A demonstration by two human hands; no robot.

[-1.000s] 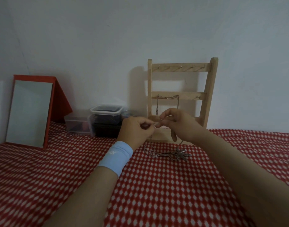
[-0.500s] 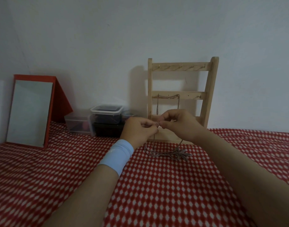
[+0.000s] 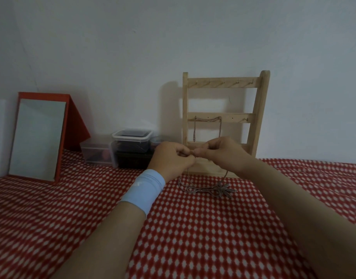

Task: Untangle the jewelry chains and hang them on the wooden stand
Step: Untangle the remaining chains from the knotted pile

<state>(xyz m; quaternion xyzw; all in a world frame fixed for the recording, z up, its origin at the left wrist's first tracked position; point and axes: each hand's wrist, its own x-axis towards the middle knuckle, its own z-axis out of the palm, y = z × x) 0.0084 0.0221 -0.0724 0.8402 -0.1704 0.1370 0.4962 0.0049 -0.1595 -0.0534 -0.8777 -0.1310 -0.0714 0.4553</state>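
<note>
We pinch the chain (image 3: 203, 189) tight between left hand (image 3: 171, 158) and right hand (image 3: 225, 152) fingers, just in front of the wooden stand (image 3: 259, 109), bunched rest on the cloth (image 3: 193, 228) at 6 o'clock; best tease loops apart slowly, never tug.

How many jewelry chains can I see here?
2. One hanging chain is on the middle bar of the wooden stand. One held chain, pinched by the left hand and right hand, trails onto the checkered cloth to a leaf pendant; its bundle may hide more strands.
</note>
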